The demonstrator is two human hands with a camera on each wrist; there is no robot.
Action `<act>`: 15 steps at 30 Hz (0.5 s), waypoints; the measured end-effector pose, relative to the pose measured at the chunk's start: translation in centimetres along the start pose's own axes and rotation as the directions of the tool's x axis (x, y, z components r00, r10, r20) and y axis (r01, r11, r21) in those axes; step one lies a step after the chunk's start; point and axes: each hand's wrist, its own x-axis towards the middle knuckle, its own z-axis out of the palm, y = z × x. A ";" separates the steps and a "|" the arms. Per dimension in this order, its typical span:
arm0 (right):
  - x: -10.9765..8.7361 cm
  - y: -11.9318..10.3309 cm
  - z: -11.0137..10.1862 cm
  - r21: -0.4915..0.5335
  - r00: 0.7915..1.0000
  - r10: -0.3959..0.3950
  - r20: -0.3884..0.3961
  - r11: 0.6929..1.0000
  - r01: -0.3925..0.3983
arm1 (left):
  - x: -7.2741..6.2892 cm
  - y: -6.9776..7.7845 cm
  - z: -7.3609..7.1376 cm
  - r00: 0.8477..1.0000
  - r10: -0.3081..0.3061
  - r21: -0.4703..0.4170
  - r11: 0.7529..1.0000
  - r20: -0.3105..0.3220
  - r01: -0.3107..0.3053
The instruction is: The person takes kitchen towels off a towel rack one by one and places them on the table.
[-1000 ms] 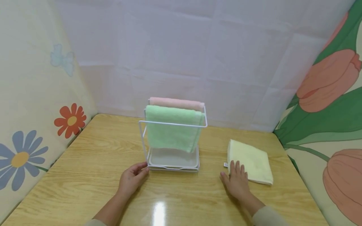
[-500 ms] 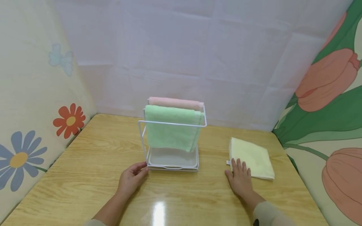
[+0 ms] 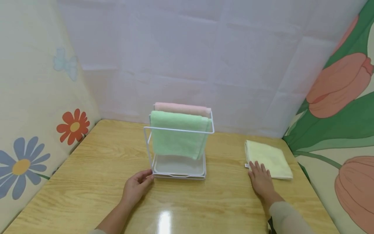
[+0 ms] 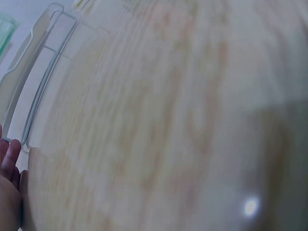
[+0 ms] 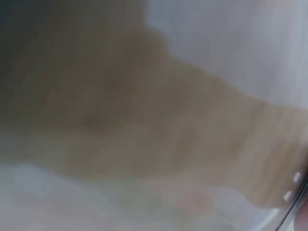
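A white wire towel rack stands on the wooden table, with a green towel draped over one bar and a pink towel over the bar behind it. My left hand pinches the rack's front left bottom corner between thumb and fingers. In the left wrist view the fingertips meet the rack's wire base. To the right, a folded pale yellow towel with a small white tag lies flat on the table. My right hand rests on its near left corner, fingers straight.
A pale tray sits in the rack's base, below the green towel. Behind the wooden table hangs a white cloth backdrop. Flower-printed panels stand along the left and right table edges. The right wrist view is mostly blurred.
My right hand has slid the yellow towel to the right and slightly away from me. The left hand and the rack have stayed in place.
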 end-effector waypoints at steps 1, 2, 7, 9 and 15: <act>0.2 0.2 -0.1 -0.010 1.000 0.008 0.007 1.000 -0.008 | 0.0 0.0 0.0 1.000 -0.001 0.001 1.000 -0.001 0.001; 0.3 0.3 -0.3 -0.020 1.000 0.016 0.012 1.000 -0.015 | 0.0 0.0 0.0 1.000 -0.001 -0.001 1.000 -0.001 0.001; 0.8 1.2 -0.8 -0.054 0.998 0.057 0.022 0.997 -0.055 | 0.0 -0.2 0.0 1.000 0.001 -0.010 1.000 -0.004 -0.001; 1.1 1.6 -1.1 -0.054 0.996 0.080 0.028 0.996 -0.078 | 0.0 -0.2 0.1 1.000 0.001 -0.020 1.000 -0.004 -0.001; 1.4 2.2 -2.0 -0.036 0.987 0.146 0.064 0.989 -0.144 | 0.0 -0.1 0.1 1.000 0.006 -0.026 1.000 -0.006 -0.006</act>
